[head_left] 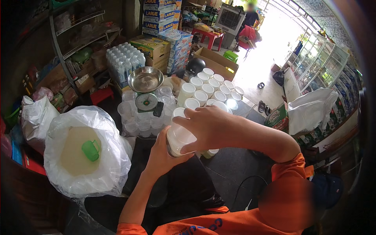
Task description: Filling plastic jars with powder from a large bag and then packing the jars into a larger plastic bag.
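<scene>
My left hand [158, 154] is wrapped round the side of a round plastic jar [181, 136] held in front of me. My right hand [209, 122] spans the jar's pale top, thumb and fingers gripping opposite edges. Whether that top is a separate lid cannot be made out. Just beyond, several lidded tubs with pale contents [200, 97] stand in rows, partly hidden by my right hand. To the left, a large clear-lined sack [111, 156] holds a beige grainy substance [76, 156] with a green plastic mug [91, 150] lying in it.
Stacked clear empty tubs [131, 117] stand beyond the sack, along with a dial scale [147, 102] under a steel bowl [145, 79]. Behind are shrink-wrapped bottles [124, 58] and stacked cartons [178, 49]. Sandals [263, 107] lie on the right floor; a person [250, 17] is far back.
</scene>
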Demonstrator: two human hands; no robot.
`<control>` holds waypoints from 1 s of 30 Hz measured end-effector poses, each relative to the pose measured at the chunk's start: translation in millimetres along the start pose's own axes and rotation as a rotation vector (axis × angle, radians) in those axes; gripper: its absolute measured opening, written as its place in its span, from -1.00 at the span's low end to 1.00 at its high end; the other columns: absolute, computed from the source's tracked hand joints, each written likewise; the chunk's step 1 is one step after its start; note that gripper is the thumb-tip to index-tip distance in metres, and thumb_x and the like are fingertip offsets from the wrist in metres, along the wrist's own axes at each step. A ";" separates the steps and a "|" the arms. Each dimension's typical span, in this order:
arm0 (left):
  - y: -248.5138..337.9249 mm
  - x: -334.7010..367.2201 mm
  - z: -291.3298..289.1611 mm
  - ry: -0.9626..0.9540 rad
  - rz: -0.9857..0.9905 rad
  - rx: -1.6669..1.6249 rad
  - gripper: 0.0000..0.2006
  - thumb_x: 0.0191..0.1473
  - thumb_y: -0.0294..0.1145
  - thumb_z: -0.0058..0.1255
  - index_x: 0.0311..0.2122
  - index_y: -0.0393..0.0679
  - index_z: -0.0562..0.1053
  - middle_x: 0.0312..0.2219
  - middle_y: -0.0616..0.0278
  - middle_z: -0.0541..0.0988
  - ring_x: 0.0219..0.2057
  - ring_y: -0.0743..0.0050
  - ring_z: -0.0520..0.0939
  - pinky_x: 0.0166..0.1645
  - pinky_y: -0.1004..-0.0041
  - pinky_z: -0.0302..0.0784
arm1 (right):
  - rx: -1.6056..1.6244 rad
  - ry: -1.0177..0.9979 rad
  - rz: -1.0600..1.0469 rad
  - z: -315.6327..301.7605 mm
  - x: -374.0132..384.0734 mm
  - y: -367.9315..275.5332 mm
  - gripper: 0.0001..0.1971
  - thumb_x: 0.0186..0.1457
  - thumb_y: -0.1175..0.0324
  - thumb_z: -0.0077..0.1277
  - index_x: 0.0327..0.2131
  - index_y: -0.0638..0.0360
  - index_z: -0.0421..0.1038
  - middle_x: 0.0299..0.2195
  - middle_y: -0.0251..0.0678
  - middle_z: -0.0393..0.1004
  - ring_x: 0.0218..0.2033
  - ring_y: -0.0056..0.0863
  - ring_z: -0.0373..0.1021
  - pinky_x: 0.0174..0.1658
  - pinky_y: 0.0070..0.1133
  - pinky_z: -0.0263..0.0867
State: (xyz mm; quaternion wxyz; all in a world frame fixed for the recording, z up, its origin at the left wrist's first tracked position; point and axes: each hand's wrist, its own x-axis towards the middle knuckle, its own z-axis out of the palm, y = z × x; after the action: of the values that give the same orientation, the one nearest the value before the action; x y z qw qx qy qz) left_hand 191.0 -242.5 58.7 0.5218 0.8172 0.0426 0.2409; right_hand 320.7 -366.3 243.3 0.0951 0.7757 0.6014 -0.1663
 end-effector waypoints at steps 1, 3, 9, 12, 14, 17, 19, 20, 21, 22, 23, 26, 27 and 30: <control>1.0 0.2 -0.2 -0.002 -0.006 0.013 0.08 -0.22 0.01 0.53 0.31 -0.26 0.15 0.13 -0.17 0.44 0.15 -0.18 0.55 0.17 0.10 0.51 | -0.009 -0.034 0.033 -1.9 1.3 0.0 -0.14 0.01 -0.16 0.26 0.29 0.07 0.23 0.02 -0.06 0.43 0.09 -0.11 0.40 0.13 -0.23 0.29; 2.5 0.6 -1.1 -0.006 -0.010 0.022 0.07 -0.22 0.01 0.54 0.29 -0.29 0.16 0.11 -0.18 0.45 0.12 -0.19 0.56 0.15 0.09 0.53 | -0.015 -0.023 -0.087 -3.3 6.5 3.4 -0.18 -0.01 -0.02 0.30 0.28 0.04 0.24 0.03 -0.08 0.40 0.09 -0.13 0.39 0.07 -0.25 0.36; 0.8 1.4 -4.1 -0.005 -0.004 0.006 0.06 -0.22 0.00 0.54 0.26 -0.32 0.16 0.07 -0.22 0.46 0.07 -0.24 0.58 0.12 0.07 0.54 | -0.020 0.102 -0.392 3.4 13.3 14.9 -0.18 -0.13 0.20 0.38 0.25 0.00 0.25 0.07 -0.11 0.34 0.14 -0.13 0.34 0.11 -0.21 0.36; 0.0 1.6 -2.1 -0.007 -0.003 0.016 0.04 -0.22 -0.01 0.54 0.26 -0.31 0.17 0.05 -0.22 0.47 0.06 -0.26 0.57 0.10 0.06 0.54 | -0.020 0.102 -0.281 1.7 12.5 10.0 -0.13 -0.17 0.12 0.41 0.25 0.01 0.24 0.03 -0.09 0.38 0.06 -0.10 0.41 0.08 -0.22 0.39; 1.0 2.9 0.1 0.017 0.045 0.029 0.04 -0.22 -0.02 0.54 0.25 -0.30 0.18 0.04 -0.22 0.48 0.06 -0.25 0.57 0.10 0.06 0.54 | -0.056 0.068 -0.190 -3.1 14.5 5.6 -0.14 -0.14 0.01 0.39 0.24 0.03 0.26 -0.03 -0.08 0.43 -0.01 -0.08 0.46 0.03 -0.23 0.42; 3.9 2.8 1.3 0.045 0.075 0.026 0.03 -0.23 -0.05 0.55 0.25 -0.29 0.19 0.04 -0.21 0.49 0.06 -0.26 0.57 0.10 0.05 0.53 | -0.110 0.038 -0.063 -6.4 16.3 0.6 -0.12 -0.06 -0.22 0.30 0.21 0.15 0.29 -0.16 -0.04 0.52 -0.14 -0.02 0.54 -0.07 -0.25 0.46; 4.2 2.3 1.3 0.057 0.061 0.023 0.02 -0.23 -0.06 0.55 0.25 -0.28 0.19 0.04 -0.20 0.49 0.06 -0.26 0.57 0.10 0.04 0.53 | -0.125 0.042 -0.033 -4.1 18.9 -0.4 -0.07 -0.03 -0.34 0.23 0.19 0.24 0.31 -0.22 -0.02 0.57 -0.21 0.01 0.57 -0.11 -0.26 0.47; 3.6 2.3 0.9 0.050 0.058 -0.004 0.02 -0.23 -0.07 0.55 0.26 -0.27 0.19 0.04 -0.20 0.50 0.06 -0.27 0.57 0.10 0.04 0.52 | -0.113 0.050 0.042 -1.4 20.5 -1.1 -0.04 -0.01 -0.39 0.18 0.17 0.33 0.33 -0.25 0.01 0.58 -0.21 0.01 0.58 -0.12 -0.26 0.47; 2.8 1.0 -0.2 0.047 0.045 -0.029 0.01 -0.23 -0.08 0.55 0.26 -0.26 0.20 0.03 -0.20 0.50 0.06 -0.28 0.57 0.10 0.03 0.52 | -0.085 0.044 0.103 2.2 23.0 -2.6 0.01 0.01 -0.45 0.13 0.15 0.41 0.34 -0.27 0.04 0.60 -0.21 0.00 0.58 -0.13 -0.26 0.47; 1.9 -0.8 -1.0 0.056 0.015 -0.024 0.01 -0.23 -0.08 0.55 0.26 -0.26 0.20 0.03 -0.20 0.50 0.06 -0.28 0.57 0.10 0.03 0.52 | -0.088 0.034 0.085 4.9 24.0 -3.2 0.01 0.01 -0.45 0.13 0.15 0.41 0.34 -0.27 0.04 0.60 -0.21 0.00 0.58 -0.13 -0.26 0.47; 0.8 -1.8 -1.1 0.063 0.038 0.019 0.03 -0.25 -0.09 0.57 0.28 -0.21 0.19 0.06 -0.16 0.50 0.09 -0.19 0.58 0.14 0.08 0.51 | -0.067 0.087 0.049 5.9 23.8 -2.5 0.03 -0.01 -0.51 0.06 0.07 0.45 0.37 -0.33 0.09 0.60 -0.25 0.03 0.59 -0.15 -0.25 0.49; -1.7 -3.7 -2.1 0.088 0.049 0.022 0.01 -0.23 -0.06 0.55 0.26 -0.25 0.21 0.03 -0.23 0.52 0.06 -0.29 0.57 0.10 0.04 0.51 | -0.039 0.155 -0.029 6.1 19.8 -1.7 0.01 -0.04 -0.50 0.09 0.02 0.44 0.40 -0.34 0.11 0.60 -0.26 0.05 0.60 -0.15 -0.25 0.48; -2.1 -3.6 -2.1 0.085 0.064 0.020 0.02 -0.24 -0.04 0.55 0.26 -0.25 0.20 0.03 -0.23 0.52 0.06 -0.29 0.57 0.11 0.04 0.50 | -0.030 0.143 -0.086 3.9 17.3 -0.2 -0.02 -0.06 -0.45 0.15 0.05 0.41 0.38 -0.30 0.09 0.59 -0.24 0.03 0.58 -0.14 -0.26 0.47; -1.7 -3.8 -2.6 0.082 0.064 0.007 0.05 -0.24 0.01 0.54 0.28 -0.27 0.19 0.04 -0.23 0.52 0.08 -0.29 0.57 0.14 0.04 0.49 | -0.038 0.084 -0.163 -3.5 12.9 4.2 -0.13 -0.12 -0.17 0.35 0.14 0.24 0.32 -0.14 0.00 0.52 -0.09 -0.03 0.52 -0.02 -0.26 0.41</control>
State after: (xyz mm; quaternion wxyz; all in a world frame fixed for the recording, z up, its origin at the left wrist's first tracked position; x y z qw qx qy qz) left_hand 186.8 -240.8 56.8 0.5089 0.8093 0.0386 0.2909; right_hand 328.1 -354.6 241.5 0.0708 0.7284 0.6691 -0.1294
